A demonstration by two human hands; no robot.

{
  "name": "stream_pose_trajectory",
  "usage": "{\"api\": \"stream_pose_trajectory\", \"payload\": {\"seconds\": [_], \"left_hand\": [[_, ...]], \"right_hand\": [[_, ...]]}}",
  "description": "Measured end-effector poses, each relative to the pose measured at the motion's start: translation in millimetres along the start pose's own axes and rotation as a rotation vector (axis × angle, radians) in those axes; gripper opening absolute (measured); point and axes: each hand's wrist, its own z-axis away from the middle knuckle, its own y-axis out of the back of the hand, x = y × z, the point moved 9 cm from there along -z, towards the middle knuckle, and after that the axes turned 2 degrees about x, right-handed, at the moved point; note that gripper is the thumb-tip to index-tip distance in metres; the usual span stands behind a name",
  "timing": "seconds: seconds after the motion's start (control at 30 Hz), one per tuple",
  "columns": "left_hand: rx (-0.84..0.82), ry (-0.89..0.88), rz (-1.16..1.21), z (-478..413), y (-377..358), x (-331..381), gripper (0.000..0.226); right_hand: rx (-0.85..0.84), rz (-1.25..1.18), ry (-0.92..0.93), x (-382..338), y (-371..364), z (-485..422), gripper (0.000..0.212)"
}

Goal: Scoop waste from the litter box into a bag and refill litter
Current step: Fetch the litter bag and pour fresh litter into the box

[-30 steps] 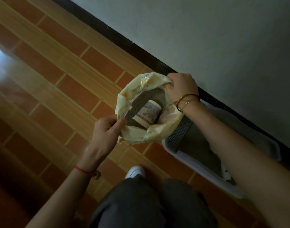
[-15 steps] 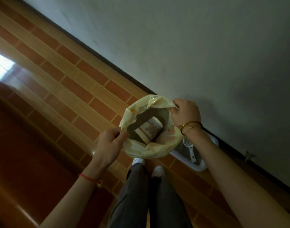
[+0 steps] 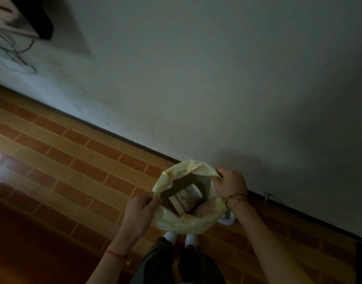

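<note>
Bag (image 3: 188,225) of pale yellow plastic hangs open in front of the person, above white shoes (image 3: 170,235) and the tiled floor (image 3: 73,160); both hands hold its mouth wide. Left hand (image 3: 139,210) takes the near left rim; thumb and fingers (image 3: 149,198) pinch the plastic edge between them. Right hand (image 3: 230,185) takes the far right rim; its fingers curl round a bunched fold of plastic, with the fingertips hidden in the fold. Inside the bag lies grey litter (image 3: 186,181); a printed cup (image 3: 186,198) rests tilted on it. Litter box (image 3: 227,221) stands on the floor against the wall (image 3: 217,78), below the bag and to its right; only one white corner shows under the right wrist, so its contents cannot be told.

Step in hand, as judged: refill; the bag appears to be the litter supply rather than the waste bag, though the dim view leaves this uncertain. The next move calls for bringing the bag mouth down over the box, freeing one hand while the other supports the rim, then dipping the cup or tipping the bag; both grips sit on thin plastic, so the load is best carried from below to avoid a slip or tear.
</note>
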Motion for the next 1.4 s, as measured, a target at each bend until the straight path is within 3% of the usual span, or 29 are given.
{"api": "stream_pose_trajectory", "payload": {"seconds": [0.3,0.5,0.63,0.77,0.9,1.07,1.13,1.2,1.4], "left_hand": [[-0.343,-0.264,-0.09,12.6,-34.0,65.6,0.046],[-0.591,-0.46,-0.209,33.5,-80.2,102.2,0.067],[-0.789,-0.519,-0.327,73.2,-120.3,120.6,0.036],[-0.979,-0.595,-0.391,125.4,-162.3,126.8,0.038],[-1.086,-0.649,-0.47,174.3,-203.1,113.0,0.041],[-1.284,-0.756,-0.59,258.3,-243.0,94.0,0.032],[-1.367,-0.803,-0.611,301.1,-255.7,86.1,0.04],[-1.446,-0.846,-0.707,347.5,-266.4,71.6,0.034],[-1.574,-0.997,-0.834,478.5,-292.7,13.8,0.032]], "right_hand": [[0.231,-0.073,-0.393,40.5,67.5,116.9,0.015],[0.392,-0.146,-0.694,70.7,81.9,225.0,0.031],[0.5,-0.208,-0.909,82.7,87.7,301.1,0.042],[0.594,-0.227,-1.106,96.0,83.3,382.6,0.034],[0.659,-0.226,-1.272,99.0,69.5,467.0,0.018],[0.695,-0.192,-1.511,89.6,50.7,577.9,0.036],[0.724,-0.215,-1.598,82.3,36.2,624.7,0.025],[0.775,-0.23,-1.661,71.9,21.5,671.1,0.016],[0.88,-0.291,-1.805,39.6,-19.7,814.2,0.016]]}}
